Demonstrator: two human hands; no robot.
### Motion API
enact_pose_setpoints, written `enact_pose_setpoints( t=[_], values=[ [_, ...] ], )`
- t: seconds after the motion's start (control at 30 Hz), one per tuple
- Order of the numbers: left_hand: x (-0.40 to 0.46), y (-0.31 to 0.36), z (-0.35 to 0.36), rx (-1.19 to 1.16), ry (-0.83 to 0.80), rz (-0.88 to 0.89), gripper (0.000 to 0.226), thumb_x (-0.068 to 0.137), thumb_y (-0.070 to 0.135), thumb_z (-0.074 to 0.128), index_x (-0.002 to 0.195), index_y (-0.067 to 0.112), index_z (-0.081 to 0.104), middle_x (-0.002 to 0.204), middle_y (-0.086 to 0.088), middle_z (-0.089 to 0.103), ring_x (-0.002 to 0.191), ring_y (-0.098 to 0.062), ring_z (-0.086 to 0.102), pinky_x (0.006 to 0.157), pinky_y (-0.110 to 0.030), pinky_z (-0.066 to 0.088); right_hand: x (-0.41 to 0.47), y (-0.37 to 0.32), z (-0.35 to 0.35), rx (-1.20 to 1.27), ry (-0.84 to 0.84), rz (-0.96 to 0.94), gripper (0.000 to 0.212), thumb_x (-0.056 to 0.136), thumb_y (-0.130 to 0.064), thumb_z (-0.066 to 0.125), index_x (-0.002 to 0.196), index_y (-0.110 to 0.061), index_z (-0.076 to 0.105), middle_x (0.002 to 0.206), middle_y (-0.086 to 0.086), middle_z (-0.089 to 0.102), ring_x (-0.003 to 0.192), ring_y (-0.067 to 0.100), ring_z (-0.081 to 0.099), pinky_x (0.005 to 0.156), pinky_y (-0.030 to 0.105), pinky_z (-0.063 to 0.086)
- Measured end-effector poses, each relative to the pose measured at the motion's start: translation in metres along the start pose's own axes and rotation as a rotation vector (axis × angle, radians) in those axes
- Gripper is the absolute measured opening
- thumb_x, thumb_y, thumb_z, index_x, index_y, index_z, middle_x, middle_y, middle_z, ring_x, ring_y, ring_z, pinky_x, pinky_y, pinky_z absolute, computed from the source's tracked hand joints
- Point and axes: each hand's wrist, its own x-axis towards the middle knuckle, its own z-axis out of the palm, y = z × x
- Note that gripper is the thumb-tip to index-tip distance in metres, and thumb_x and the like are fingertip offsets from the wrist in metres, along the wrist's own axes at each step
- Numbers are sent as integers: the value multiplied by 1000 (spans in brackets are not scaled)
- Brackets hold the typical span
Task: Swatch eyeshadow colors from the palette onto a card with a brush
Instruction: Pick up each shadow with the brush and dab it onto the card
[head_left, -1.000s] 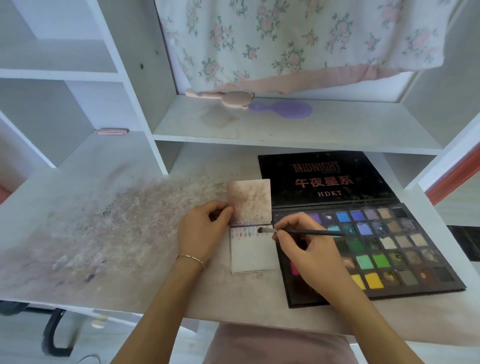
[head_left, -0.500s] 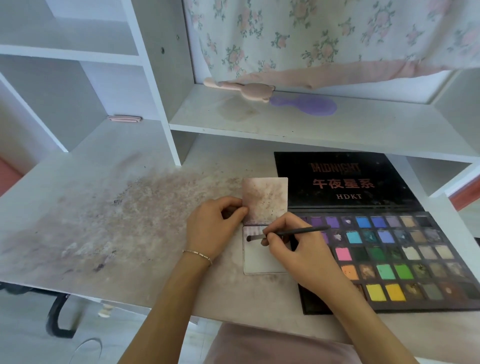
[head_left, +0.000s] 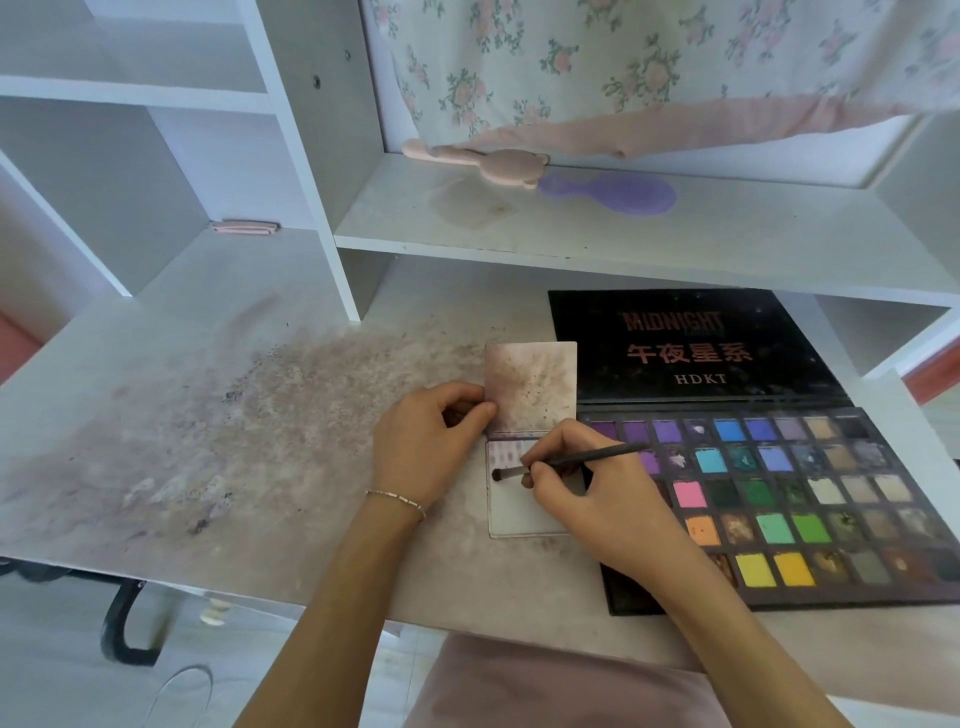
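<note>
A white card (head_left: 514, 512) lies on the desk with a row of faint purple swatches along its top edge. A stained flap (head_left: 531, 384) stands folded up behind it. My left hand (head_left: 426, 447) pinches the flap's lower left corner. My right hand (head_left: 597, 493) holds a thin dark brush (head_left: 571, 460), its tip touching the card's left side. The open eyeshadow palette (head_left: 789, 499), black with several coloured pans, sits right of the card, partly under my right hand.
The desk top (head_left: 208, 441) is smeared with powder on its left half. A shelf (head_left: 623, 228) above holds a pink brush (head_left: 483, 163) and a purple brush (head_left: 613, 192). Floral cloth (head_left: 649, 67) hangs behind. A small pink item (head_left: 244, 227) lies at back left.
My right hand has carried the brush tip leftward and down, from the card's upper right to its left side. My left hand keeps its pinch on the flap.
</note>
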Motion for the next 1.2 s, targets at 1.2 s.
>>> enact_pose_setpoints(
  t=[1.2],
  values=[
    [1,-2,0,3,-3,21,7,80,28,66,80,35,66,70,21,61,71,-2,58,72,-29,49,2,1,0,-35,-6,3,12,83,-14,56,78,-26,57,81,3,65,78,11,58,68,24,49]
  ],
)
